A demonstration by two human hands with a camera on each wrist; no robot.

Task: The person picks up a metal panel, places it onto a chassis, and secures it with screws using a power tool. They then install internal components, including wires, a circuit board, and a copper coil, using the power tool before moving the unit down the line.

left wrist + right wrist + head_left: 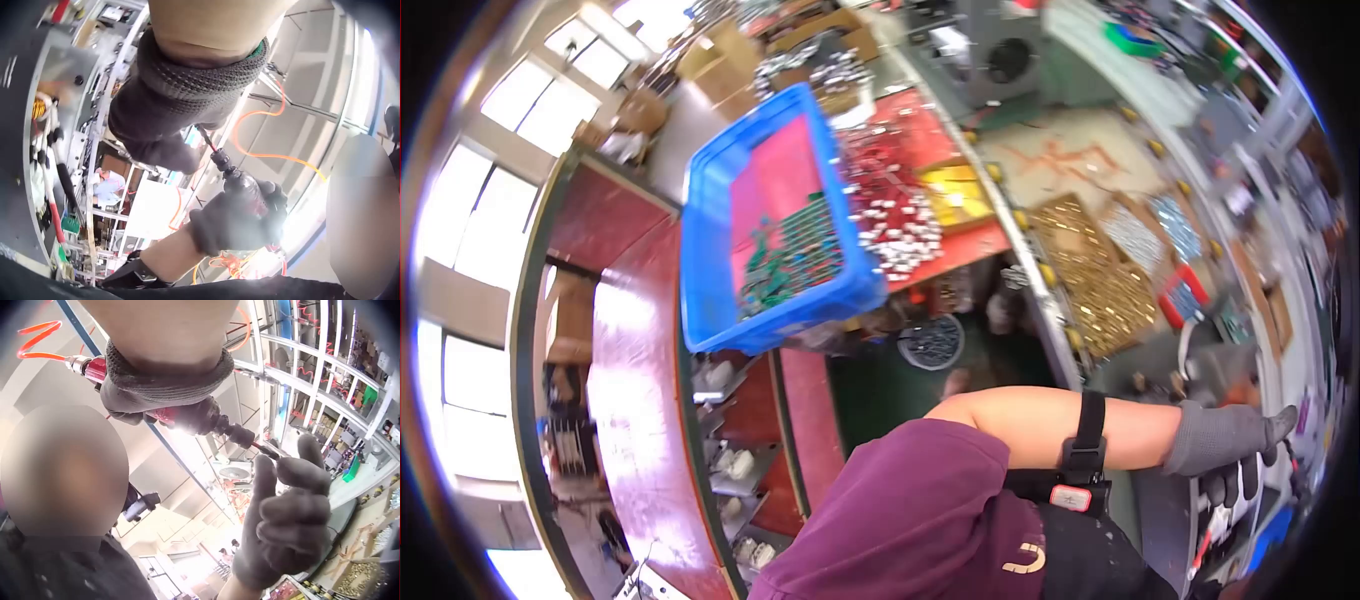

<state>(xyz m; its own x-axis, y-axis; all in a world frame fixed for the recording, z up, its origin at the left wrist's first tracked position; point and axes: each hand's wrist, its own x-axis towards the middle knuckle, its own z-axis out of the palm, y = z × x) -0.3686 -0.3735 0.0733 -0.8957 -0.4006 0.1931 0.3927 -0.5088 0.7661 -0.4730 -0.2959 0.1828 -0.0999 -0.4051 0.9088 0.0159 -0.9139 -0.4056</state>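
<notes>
My gloved right hand grips a red and black air screwdriver by its body, with an orange hose on its rear end. A slim bit points from it toward my left hand. My gloved left hand has thumb and forefinger pinching at the bit's dark tip; the other fingers are curled. Whether a small screw sits there I cannot tell. In the head view, my left hand reaches out at the right, with grey glove fingers just below it.
A blue crate of green-handled pieces stands on a red surface, beside a pile of white-tipped red parts. Trays of brass-coloured parts lie on the bench near a red bin. An orange hose hangs overhead.
</notes>
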